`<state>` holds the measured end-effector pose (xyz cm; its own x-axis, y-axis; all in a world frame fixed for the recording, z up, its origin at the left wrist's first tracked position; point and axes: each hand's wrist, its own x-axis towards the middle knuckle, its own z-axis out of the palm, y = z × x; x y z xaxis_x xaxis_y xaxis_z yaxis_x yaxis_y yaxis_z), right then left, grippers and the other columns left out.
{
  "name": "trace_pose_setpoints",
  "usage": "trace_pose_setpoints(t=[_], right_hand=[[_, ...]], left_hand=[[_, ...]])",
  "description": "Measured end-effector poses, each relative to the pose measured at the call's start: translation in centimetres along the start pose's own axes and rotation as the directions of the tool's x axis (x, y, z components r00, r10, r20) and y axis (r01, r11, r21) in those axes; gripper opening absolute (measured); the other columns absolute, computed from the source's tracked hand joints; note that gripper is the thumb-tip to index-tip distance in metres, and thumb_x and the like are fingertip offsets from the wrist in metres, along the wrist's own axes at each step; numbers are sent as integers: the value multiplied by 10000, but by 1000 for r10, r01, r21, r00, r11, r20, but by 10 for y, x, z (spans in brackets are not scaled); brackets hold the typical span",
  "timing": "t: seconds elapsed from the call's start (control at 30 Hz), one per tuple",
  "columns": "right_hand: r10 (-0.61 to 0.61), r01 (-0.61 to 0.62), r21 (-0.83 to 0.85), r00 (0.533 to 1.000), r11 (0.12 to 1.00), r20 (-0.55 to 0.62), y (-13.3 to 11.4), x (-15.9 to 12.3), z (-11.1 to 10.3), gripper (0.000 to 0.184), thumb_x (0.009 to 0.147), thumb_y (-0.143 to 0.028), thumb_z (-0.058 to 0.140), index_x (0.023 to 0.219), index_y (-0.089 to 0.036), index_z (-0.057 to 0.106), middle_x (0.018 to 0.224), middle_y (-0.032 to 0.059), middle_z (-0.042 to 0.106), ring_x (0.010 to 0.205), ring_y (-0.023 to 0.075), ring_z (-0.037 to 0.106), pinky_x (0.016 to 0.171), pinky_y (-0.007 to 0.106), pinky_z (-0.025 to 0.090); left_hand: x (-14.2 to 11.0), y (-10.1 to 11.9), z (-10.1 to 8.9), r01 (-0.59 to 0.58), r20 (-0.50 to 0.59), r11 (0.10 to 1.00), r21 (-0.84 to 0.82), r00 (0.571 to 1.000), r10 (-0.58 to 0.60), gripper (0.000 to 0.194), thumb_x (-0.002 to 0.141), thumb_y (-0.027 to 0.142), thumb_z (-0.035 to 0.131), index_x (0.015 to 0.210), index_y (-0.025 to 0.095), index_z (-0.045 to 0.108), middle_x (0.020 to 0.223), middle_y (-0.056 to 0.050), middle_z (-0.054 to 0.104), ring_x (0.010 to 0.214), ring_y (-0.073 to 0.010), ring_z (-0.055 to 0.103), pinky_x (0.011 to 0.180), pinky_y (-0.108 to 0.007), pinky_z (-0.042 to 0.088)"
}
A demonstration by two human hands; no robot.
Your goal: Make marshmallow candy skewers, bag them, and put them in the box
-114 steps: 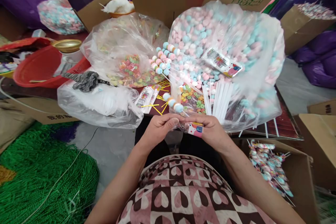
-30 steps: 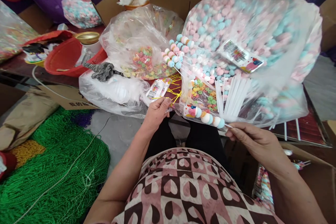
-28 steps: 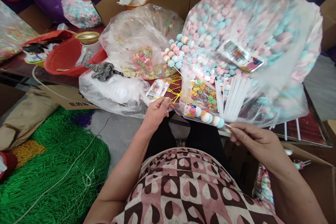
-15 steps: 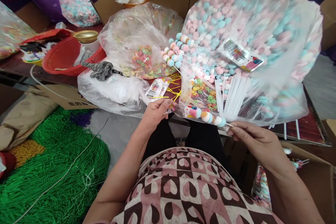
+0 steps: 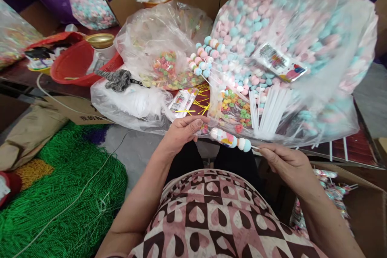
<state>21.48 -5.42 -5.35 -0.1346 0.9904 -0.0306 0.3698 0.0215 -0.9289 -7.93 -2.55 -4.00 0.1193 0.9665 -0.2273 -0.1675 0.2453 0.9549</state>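
Note:
My right hand (image 5: 282,163) pinches the bare white stick of a marshmallow skewer (image 5: 244,145), its blue, white and orange pieces in a row. A clear printed wrapper (image 5: 225,138) covers the skewer's left part; the blue and white pieces nearest the stick look uncovered. The wrapper's left end is between the thumb and fingers of my left hand (image 5: 184,131). Small colourful bits (image 5: 204,129) show in the wrapper beside that thumb. Just beyond my left hand lie a stack of flat printed wrappers (image 5: 183,102) and yellow twist ties (image 5: 203,98).
A big bag of pastel marshmallows (image 5: 242,20) fills the table's right side, with white sticks (image 5: 272,115) and ring candies (image 5: 232,107) in front. Finished-looking skewers (image 5: 201,60) lie mid-table. A red basket (image 5: 69,66) stands left; an open carton (image 5: 363,209) with wrapped skewers is low right.
The skewer has slid left, deeper into the wrapper, so the print now lies over its middle pieces. My right hand has moved slightly left; my left hand keeps its pinch.

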Motion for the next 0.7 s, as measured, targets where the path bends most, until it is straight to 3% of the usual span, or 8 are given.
trace_pose_setpoints(t=[0.1, 0.17, 0.27, 0.37, 0.47, 0.6, 0.7], right_hand=[[-3, 3, 4, 999, 1000, 53, 1, 0, 2, 345, 839, -531, 652, 786, -204, 746, 457, -37, 474, 402, 98, 403, 384, 234, 299], [28, -31, 35, 997, 999, 70, 1, -1, 6, 385, 849, -561, 631, 752, -201, 725, 432, -43, 444, 393, 95, 391, 390, 232, 284], [94, -102, 126, 993, 987, 71, 3, -2, 17, 408, 835, -587, 640, 734, -196, 703, 414, -48, 434, 380, 89, 375, 397, 230, 270], [165, -171, 252, 985, 952, 47, 5, -3, 33, 394, 834, -575, 651, 767, -191, 700, 415, -57, 427, 378, 79, 355, 406, 225, 249], [203, -207, 361, 978, 909, 49, 6, -2, 46, 362, 850, -541, 650, 812, -185, 698, 423, -66, 414, 393, 74, 351, 429, 219, 248], [211, -235, 466, 972, 853, 104, 2, 4, 56, 310, 879, -493, 635, 879, -186, 685, 442, -73, 416, 416, 72, 358, 444, 210, 277], [206, -253, 481, 967, 840, 149, -1, 9, 62, 301, 859, -479, 662, 918, -186, 691, 470, -62, 465, 426, 75, 385, 426, 202, 286]], left_hand=[[4, -2, 2, 15, 11, 997, -81, 1000, -15, 323, 800, 473, 715, 929, 183, 772, 436, 88, 341, 374, -31, 260, 460, -212, 407], [6, -1, 4, 8, 16, 986, -164, 1000, -5, 309, 776, 461, 741, 887, 174, 764, 492, 58, 460, 411, -46, 386, 507, -220, 452], [10, 4, 9, -35, 62, 939, -341, 996, 60, 373, 755, 512, 742, 894, 166, 751, 857, -60, 703, 797, -172, 666, 737, -292, 543], [12, 11, 15, -51, 125, 845, -532, 983, 138, 566, 741, 674, 667, 1069, 216, 716, 1166, -104, 698, 1177, -315, 613, 935, -425, 510], [14, 14, 22, -84, 125, 789, -609, 972, 200, 745, 640, 772, 671, 1194, 276, 653, 1290, -98, 651, 1313, -367, 517, 982, -478, 476], [18, 15, 27, -127, 90, 776, -618, 969, 231, 830, 522, 698, 803, 1227, 303, 611, 1293, -87, 642, 1308, -363, 524, 965, -451, 480], [23, 17, 31, -121, 46, 792, -599, 982, 185, 698, 595, 536, 855, 1199, 284, 610, 1061, -57, 708, 1136, -300, 644, 903, -397, 499]])
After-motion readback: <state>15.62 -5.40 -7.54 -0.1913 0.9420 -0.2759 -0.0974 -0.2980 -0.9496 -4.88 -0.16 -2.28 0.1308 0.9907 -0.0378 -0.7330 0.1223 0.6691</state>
